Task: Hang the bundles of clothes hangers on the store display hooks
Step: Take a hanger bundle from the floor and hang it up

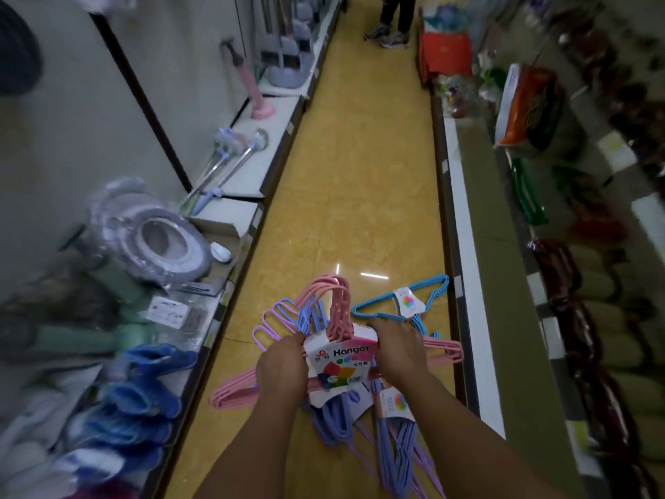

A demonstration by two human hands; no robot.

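Blurring hides goods on both shelves; fingertips buried in hangers | left hand (282, 369) and right hand (399, 349) clamp the pink hanger bundle (336, 369), low centre over purple bundles (396, 444) | light-blue bundle (403, 300) at 1 o'clock on yellow floor (360, 174) | bystander's legs (394, 19) at 12, cropped.

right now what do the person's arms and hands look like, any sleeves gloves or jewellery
Both forearms are bare from the bottom edge of the picture upward, with no sleeve in view. The left hand and right hand wear no gloves. No watch, bracelet or ring shows on the visible sides, though the fingers are partly hidden.
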